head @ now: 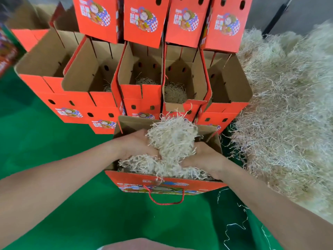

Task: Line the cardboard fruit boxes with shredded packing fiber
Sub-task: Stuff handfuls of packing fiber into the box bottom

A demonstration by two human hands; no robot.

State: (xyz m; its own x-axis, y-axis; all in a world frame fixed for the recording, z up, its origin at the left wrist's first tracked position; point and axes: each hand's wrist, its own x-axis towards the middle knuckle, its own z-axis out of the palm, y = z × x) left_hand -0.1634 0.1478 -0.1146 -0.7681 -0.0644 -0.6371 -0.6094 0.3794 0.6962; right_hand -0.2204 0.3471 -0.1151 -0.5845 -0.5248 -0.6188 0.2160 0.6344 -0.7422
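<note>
An open red cardboard fruit box [137, 183] with a red cord handle stands on the green floor right in front of me. A clump of pale shredded fiber [171, 139] bulges out of its top, with more fiber lying inside. My left hand [135, 145] grips the clump from the left. My right hand [203, 157] grips it from the right, fingers buried in the strands. Both hands are over the box's opening.
A row of open red boxes [142, 91] stands behind, some with a little fiber at the bottom, and more boxes [144, 18] are stacked above them. A big heap of loose fiber [288, 105] fills the right side. Stray strands lie on the green floor [54, 141].
</note>
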